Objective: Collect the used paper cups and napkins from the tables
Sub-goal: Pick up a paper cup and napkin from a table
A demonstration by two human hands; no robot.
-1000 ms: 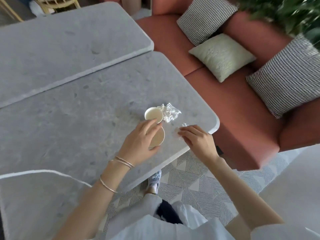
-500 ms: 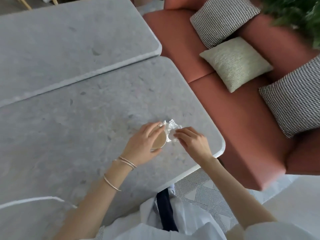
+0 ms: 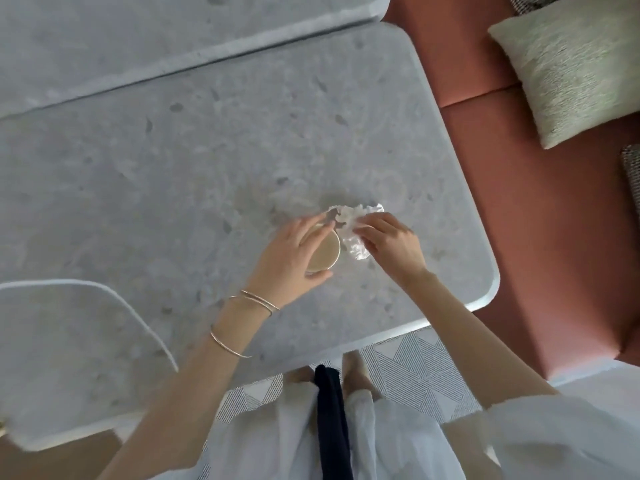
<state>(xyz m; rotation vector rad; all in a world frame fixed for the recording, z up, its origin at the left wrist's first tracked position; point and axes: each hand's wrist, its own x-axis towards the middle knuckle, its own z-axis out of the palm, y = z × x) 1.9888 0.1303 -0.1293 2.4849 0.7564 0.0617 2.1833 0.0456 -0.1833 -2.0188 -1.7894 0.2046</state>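
A tan paper cup [image 3: 325, 255] lies tipped in my left hand [image 3: 294, 258], whose fingers and thumb curl round its rim and side, over the grey stone table [image 3: 173, 161]. Right beside the cup sits a crumpled clear-white wrapper or napkin [image 3: 353, 233]. My right hand [image 3: 389, 244] pinches this crumpled piece with its fingertips, close against the cup's mouth. Whether a second cup is nested inside the first is hidden by my left hand.
A second grey table [image 3: 138, 39] abuts at the back, and another table corner [image 3: 69, 341] sits at the left. A terracotta sofa [image 3: 536, 237] with a pale cushion [image 3: 571, 64] runs along the right. Patterned rug [image 3: 408, 372] lies below the table edge.
The two separate cups have come together in my left hand. My right hand moved left from the table edge and took hold of the crumpled wrapper. The view tilted further down.
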